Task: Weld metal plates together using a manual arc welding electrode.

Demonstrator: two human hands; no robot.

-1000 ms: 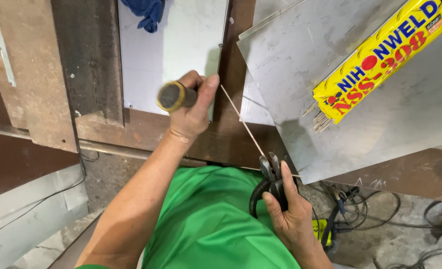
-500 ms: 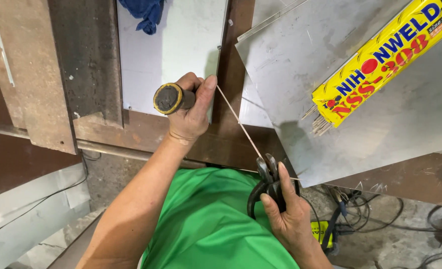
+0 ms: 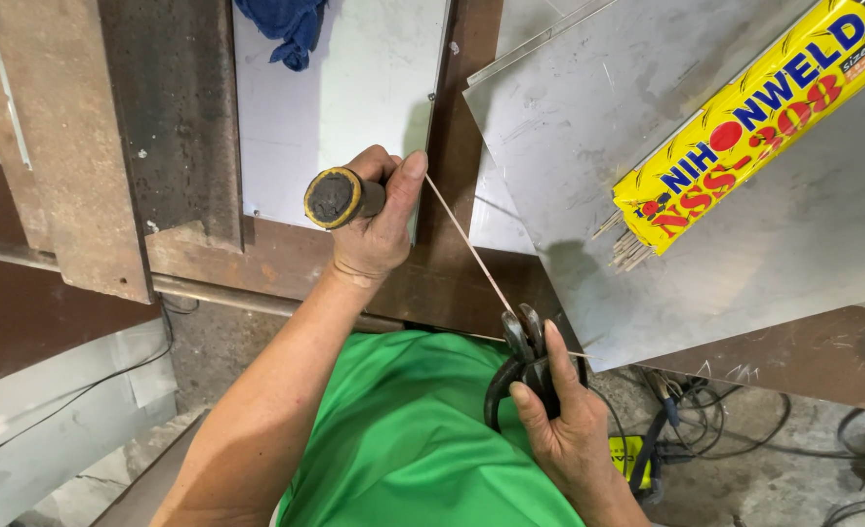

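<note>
My left hand [image 3: 379,224] grips a short round handle with a yellow rim [image 3: 340,197] and pinches the upper end of a thin pale rod [image 3: 471,249]. The rod slants down to the right into the jaws of a dark clamp-like holder [image 3: 525,346]. My right hand [image 3: 569,429] is wrapped around that holder, with a black cable looping beside it. Both hands are over my green shirt [image 3: 413,439] and the rusty bench edge.
A grey metal sheet [image 3: 647,176] lies at the right, carrying a yellow packet of rods [image 3: 744,127] with rod tips sticking out. A white panel [image 3: 344,98] with a blue cloth [image 3: 281,24] sits at the back. Rusty steel bars [image 3: 81,146] are left; cables on the floor [image 3: 744,429].
Both hands and the rod have shifted slightly; the grip on the handle, rod and holder is unchanged.
</note>
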